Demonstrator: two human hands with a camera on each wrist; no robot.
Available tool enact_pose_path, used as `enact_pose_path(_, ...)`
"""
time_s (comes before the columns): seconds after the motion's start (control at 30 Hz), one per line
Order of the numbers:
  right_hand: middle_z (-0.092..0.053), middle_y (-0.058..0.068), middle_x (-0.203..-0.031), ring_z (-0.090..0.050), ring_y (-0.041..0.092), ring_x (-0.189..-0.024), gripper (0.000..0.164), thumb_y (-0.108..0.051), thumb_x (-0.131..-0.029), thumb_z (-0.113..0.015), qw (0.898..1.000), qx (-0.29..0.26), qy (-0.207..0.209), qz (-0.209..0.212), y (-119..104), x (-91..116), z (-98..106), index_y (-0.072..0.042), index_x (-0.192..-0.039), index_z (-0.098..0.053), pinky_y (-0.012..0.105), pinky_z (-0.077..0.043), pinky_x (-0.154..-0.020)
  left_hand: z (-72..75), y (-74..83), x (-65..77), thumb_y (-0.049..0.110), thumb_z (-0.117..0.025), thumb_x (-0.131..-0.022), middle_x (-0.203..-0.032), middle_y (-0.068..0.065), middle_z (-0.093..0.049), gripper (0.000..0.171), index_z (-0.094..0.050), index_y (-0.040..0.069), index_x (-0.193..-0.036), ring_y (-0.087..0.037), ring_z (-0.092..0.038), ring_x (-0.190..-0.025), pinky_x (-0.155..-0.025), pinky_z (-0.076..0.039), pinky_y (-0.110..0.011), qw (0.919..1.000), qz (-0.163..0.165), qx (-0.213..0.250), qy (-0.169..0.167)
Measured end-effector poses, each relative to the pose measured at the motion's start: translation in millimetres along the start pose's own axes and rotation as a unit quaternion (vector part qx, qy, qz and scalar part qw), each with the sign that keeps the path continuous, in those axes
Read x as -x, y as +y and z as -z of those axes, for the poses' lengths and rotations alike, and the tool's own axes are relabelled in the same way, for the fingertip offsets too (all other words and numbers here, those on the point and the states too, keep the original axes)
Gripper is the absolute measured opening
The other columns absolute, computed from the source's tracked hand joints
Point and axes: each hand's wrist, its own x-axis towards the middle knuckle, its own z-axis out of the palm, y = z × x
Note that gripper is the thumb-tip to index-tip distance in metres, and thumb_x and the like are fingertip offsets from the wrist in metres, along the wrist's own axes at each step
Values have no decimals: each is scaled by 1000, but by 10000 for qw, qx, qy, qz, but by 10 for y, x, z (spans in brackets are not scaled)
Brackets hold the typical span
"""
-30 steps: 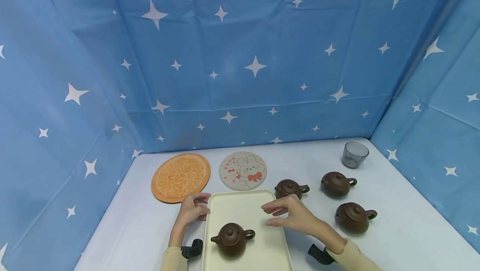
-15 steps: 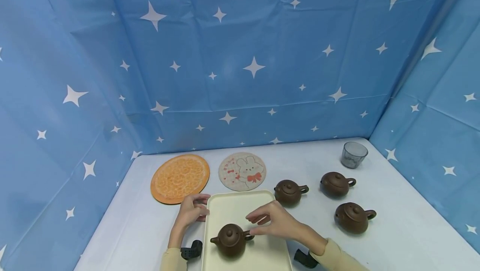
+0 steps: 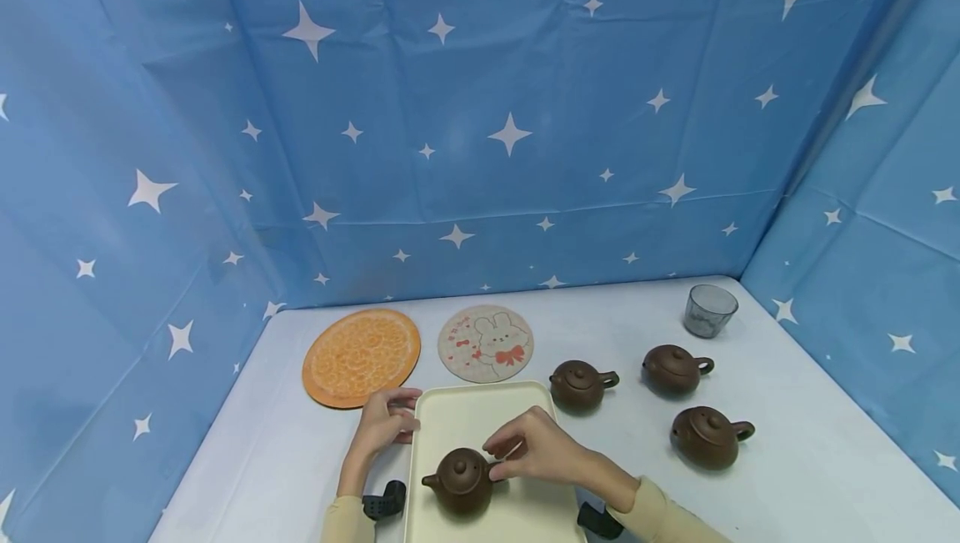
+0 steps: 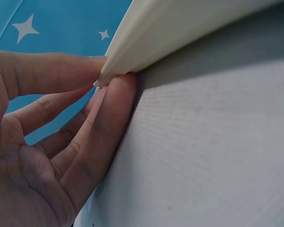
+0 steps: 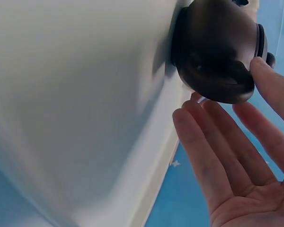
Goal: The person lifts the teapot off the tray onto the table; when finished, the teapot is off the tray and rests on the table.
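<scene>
A cream tray [image 3: 474,409] lies on the table in front of me, and a brown teapot [image 3: 457,485] stands upright on it, spout to the left. With thumb and fingers my left hand [image 3: 384,424] pinches the tray's left rim; the left wrist view shows the rim [image 4: 128,52] between the thumb and a finger. My right hand [image 3: 546,453] is at the teapot's handle. In the right wrist view its thumb touches the top of the handle [image 5: 234,90], while the other fingers [image 5: 206,161] extend loosely below it, not curled round it.
Three more brown teapots stand right of the tray: one near its corner [image 3: 577,386], one farther right [image 3: 672,370] and one nearer [image 3: 707,438]. A clear glass [image 3: 708,311] is at the back right. Behind the tray lie an orange round mat [image 3: 362,357] and a rabbit-print mat [image 3: 485,343].
My right hand has moved left and slightly down, from over the tray's right side to the teapot's handle. The left hand, tray and teapots have stayed in place.
</scene>
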Motion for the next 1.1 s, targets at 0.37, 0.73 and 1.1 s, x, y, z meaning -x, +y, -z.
enact_pose_path(0.37, -74, 1, -89, -67, 0, -74, 24, -13, -73, -82, 9984, 517, -207, 46, -49, -44, -53, -5, -95, -75, 14, -56, -64, -10, -27, -8, -11, -66, -65, -95, -15, -62, 49, -64, -6, -114, -17, -63, -68, -53, -59, -35, 9999, 38, 89, -30)
enact_pose_path(0.73, -74, 1, -80, -63, -8, -68, 18, -10, -72, -82, 9979, 623, -192, -66, -99, -45, -54, -5, -88, -76, 13, -54, -60, -10, 2, 0, -11, -66, -65, -95, -16, -63, 49, -65, -5, -113, -17, -62, -68, -53, -59, -34, 9999, 31, 92, 29)
enact_pose_path(1.1, -74, -2, -79, -63, -9, -68, 11, -5, -74, -79, 9969, 767, -118, -147, -90, -37, -51, -5, -85, -77, 11, -53, -59, -7, 4, 11, -11, -66, -66, -95, -17, -62, 48, -65, -5, -113, -17, -63, -67, -53, -59, -34, 10000, 0, 62, 18)
